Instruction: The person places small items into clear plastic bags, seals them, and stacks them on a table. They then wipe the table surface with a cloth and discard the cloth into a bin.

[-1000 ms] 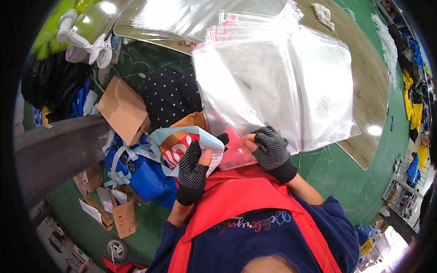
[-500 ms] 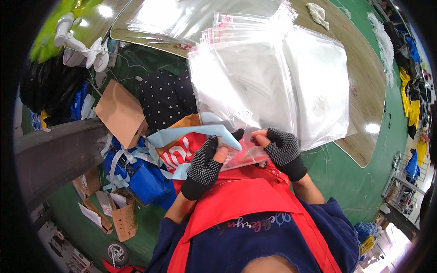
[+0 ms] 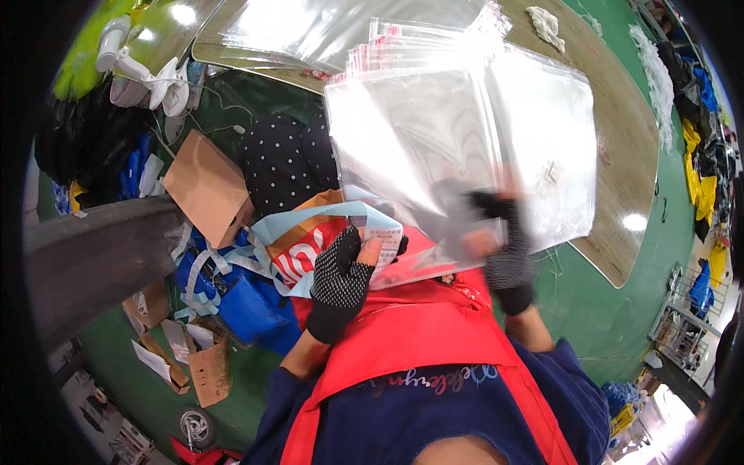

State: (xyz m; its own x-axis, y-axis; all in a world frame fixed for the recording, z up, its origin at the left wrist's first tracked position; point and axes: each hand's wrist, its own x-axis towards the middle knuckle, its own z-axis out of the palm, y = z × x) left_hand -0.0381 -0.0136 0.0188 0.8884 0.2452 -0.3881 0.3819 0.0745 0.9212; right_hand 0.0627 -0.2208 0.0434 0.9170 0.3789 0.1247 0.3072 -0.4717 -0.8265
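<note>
A stack of clear plastic bags (image 3: 465,147) is spread over a long wooden table (image 3: 620,139); the film is glossy and thin, creased in places, with red-printed strips along the upper edges. 1 such bag, a clear plastic bag (image 3: 418,232), is lifted toward the camera just above the lap, and a red folded item (image 3: 422,252) is seen through its lower part. A pale blue strap (image 3: 310,221) curves out at its left, beside a red and white printed piece (image 3: 298,263).

The left hand (image 3: 345,279) is covered by a black knit glove dotted with small white grip points, the fingertips bare. It is closed narrowly, and the lower left corner of the clear plastic bag is pinched between thumb and fingers, next to a small white printed label (image 3: 384,236). The right hand (image 3: 496,240) is gloved the same way and is badly blurred; it is pressed against the bag's lower right part, but how far its fingers are closed cannot be told.

A red apron (image 3: 418,341) of smooth cloth is worn over a dark blue top. At the left, a brown cardboard box (image 3: 205,186) with open flaps, a black fabric with white dots (image 3: 283,163) and a blue woven bag (image 3: 248,302) are crowded together on the green floor (image 3: 620,310).
</note>
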